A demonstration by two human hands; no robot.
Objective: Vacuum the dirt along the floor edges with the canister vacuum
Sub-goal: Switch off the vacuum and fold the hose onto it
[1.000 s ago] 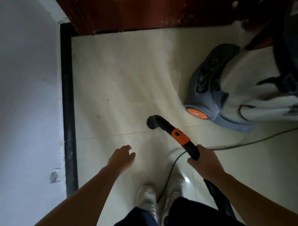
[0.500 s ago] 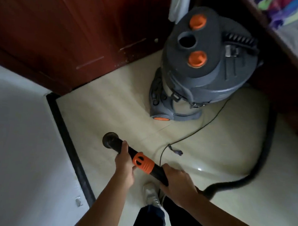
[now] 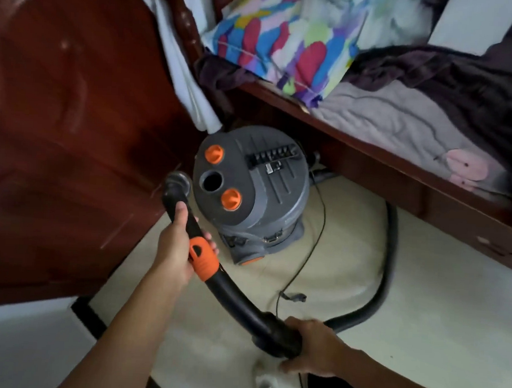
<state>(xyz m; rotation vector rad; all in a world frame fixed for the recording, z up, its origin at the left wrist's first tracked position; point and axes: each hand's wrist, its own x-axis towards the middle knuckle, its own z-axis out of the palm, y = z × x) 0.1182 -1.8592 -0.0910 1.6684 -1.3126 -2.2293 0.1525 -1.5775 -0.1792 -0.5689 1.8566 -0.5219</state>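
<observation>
Both hands, seen from the head camera, clasp the hose handle [image 3: 233, 292]. The left hand [image 3: 175, 243] wraps it just above the orange collar [image 3: 203, 260], and the right hand [image 3: 315, 349] has slid back to the cuff. The handle's open end [image 3: 177, 182] has risen from the floor to beside the canister vacuum [image 3: 263, 194] lid, so edge cleaning is probably paused. The baseboard [image 3: 86, 312] lies well away, lower left.

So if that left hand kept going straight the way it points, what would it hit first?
Most likely the canister vacuum's grey lid, near its open port: the left hand, gripping the hose handle, aims up at it. Depth is unclear, so it might slip past towards the red-brown wardrobe.
</observation>
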